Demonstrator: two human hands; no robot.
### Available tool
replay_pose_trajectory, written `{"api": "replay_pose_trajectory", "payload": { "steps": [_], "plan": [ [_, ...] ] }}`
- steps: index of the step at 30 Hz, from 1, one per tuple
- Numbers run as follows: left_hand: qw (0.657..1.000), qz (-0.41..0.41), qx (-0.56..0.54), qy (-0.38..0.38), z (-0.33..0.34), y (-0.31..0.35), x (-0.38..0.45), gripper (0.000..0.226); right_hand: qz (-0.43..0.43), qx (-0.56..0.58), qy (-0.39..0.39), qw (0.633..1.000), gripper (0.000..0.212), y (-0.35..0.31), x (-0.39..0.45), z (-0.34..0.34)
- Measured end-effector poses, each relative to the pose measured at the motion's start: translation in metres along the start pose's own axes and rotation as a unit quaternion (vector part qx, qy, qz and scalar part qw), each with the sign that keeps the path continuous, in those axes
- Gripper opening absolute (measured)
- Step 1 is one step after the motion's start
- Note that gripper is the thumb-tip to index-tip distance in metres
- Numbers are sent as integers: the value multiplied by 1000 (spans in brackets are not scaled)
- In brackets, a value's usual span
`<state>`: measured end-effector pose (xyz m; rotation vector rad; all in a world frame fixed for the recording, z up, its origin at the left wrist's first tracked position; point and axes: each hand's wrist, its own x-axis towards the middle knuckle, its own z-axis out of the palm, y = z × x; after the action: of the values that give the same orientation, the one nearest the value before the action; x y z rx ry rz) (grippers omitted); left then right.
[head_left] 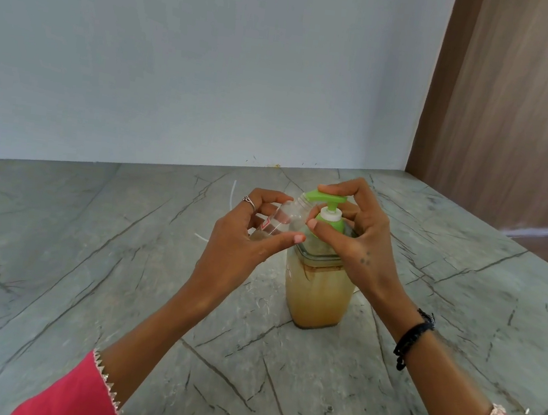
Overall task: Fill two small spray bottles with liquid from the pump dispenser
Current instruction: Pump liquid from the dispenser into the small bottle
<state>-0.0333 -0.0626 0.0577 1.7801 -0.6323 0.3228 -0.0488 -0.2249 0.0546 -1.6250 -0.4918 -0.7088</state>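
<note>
A small clear plastic spray bottle (281, 217), tilted and uncapped, is gripped by the left hand (255, 232) with its mouth at the spout of the green pump dispenser (325, 213), whose head is touched from above by the right hand (356, 227), so filling appears under way and a steady press is called for next.

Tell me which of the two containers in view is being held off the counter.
The small clear spray bottle, gripped tilted in the left hand with its open neck at the green spout. The large pump dispenser of yellowish liquid stands on the counter.
</note>
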Motion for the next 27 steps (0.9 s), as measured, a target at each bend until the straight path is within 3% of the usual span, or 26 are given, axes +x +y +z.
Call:
{"api": "replay_pose_trajectory", "payload": {
  "steps": [17,27],
  "plan": [
    [1000,3,3,1,0,3,1,40,28,36,-70,997,49,1,-2,-5],
    [1000,5,-5,5,-1,3,1,39,28,-1,-55,998,47,4,1,-4]
  ]
}}
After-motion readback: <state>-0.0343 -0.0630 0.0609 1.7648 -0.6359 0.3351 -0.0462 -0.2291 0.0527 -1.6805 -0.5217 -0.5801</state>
